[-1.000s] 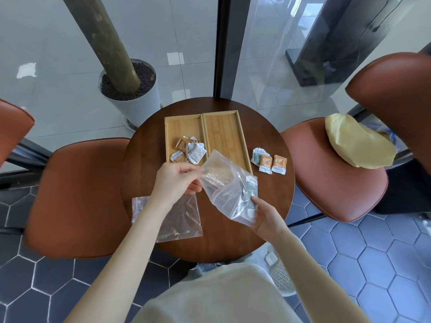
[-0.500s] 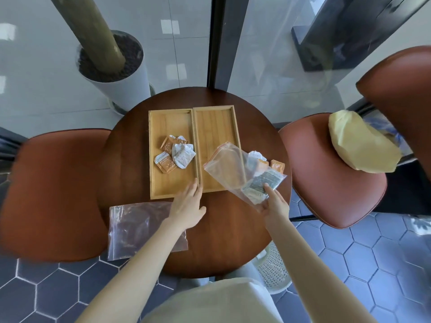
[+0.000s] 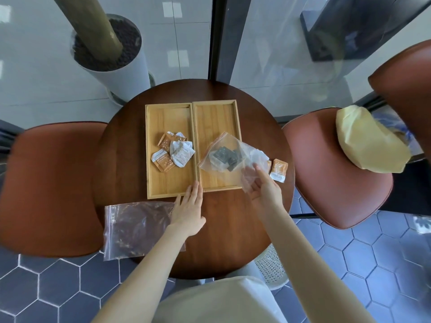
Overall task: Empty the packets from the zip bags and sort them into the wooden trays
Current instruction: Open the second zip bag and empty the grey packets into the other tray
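Observation:
Two wooden trays lie side by side on a round dark table. The left tray (image 3: 163, 185) holds several orange and white packets (image 3: 173, 152). My right hand (image 3: 262, 188) grips the lower corner of a clear zip bag (image 3: 247, 157), tilted over the right tray (image 3: 214, 115), its mouth pointing into the tray. Dark grey packets (image 3: 224, 157) show inside the bag near its mouth. My left hand (image 3: 189, 209) lies flat and open on the table, fingertips touching the trays' near edge. An empty zip bag (image 3: 137, 227) lies at the table's near left.
An orange packet (image 3: 279, 170) lies on the table (image 3: 123, 145) right of the trays, another partly hidden behind the bag. Brown chairs stand left and right; the right chair (image 3: 326, 173) carries a yellow cushion (image 3: 368, 141). A white planter (image 3: 112, 54) stands beyond the table.
My left hand let go of the bag and settled flat at the trays' near edge. My right hand swung the bag over the right tray, and dark packets slid toward its mouth.

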Motion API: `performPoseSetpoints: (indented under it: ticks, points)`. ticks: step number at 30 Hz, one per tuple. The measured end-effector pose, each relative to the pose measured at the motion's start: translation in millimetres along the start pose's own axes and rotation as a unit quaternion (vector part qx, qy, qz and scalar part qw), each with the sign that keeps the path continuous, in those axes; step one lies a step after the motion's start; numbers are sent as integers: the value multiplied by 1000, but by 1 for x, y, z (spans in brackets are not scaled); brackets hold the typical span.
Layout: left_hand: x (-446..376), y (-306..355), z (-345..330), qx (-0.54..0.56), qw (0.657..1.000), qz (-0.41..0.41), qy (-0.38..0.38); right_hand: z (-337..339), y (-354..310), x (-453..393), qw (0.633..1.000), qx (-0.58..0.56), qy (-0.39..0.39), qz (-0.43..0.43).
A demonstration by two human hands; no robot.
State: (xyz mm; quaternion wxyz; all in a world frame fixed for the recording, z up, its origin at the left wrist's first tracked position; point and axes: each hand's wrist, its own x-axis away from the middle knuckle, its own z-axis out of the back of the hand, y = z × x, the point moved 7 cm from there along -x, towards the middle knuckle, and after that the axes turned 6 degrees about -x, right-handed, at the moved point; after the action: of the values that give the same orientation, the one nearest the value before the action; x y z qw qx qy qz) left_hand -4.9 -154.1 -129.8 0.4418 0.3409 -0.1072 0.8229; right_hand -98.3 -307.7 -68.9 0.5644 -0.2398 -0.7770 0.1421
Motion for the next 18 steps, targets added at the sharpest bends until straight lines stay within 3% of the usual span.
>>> performPoseSetpoints:
  ticks: [7, 13, 18]
  points:
    - [0, 0, 2, -14, 1000, -5, -4, -40, -21, 10, 980, 136, -136, 52]
    - [-1, 0, 3, -17, 1000, -8, -3, -63, -51, 31, 897, 346, -151, 231]
    - [-3, -2, 4, -9, 1000, -3, -17, -68, -73, 54, 863, 362, -150, 319]
